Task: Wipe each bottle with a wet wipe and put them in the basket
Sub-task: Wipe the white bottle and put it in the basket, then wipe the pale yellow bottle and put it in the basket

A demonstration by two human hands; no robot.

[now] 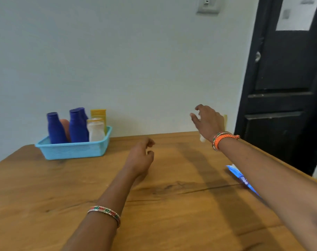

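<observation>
A light blue basket point(72, 150) stands at the table's far left and holds several bottles: dark blue ones point(55, 129), a clear one point(95, 130), a yellow tube point(98, 113) and an orange-pink one point(65, 126). My left hand point(141, 157) hovers over the middle of the table, fingers loosely curled, holding nothing. My right hand point(208, 122) reaches toward the far right edge with fingers spread. A pale yellowish bottle point(225, 121) stands mostly hidden behind that hand; a whitish bit point(202, 138) shows under the wrist. A blue wet wipe pack point(244, 180) lies partly under my right forearm.
The wooden table point(172, 205) butts against a pale wall. A black door point(284, 78) stands at the right, just beyond the table's right edge. A wall switch point(208, 5) sits high up.
</observation>
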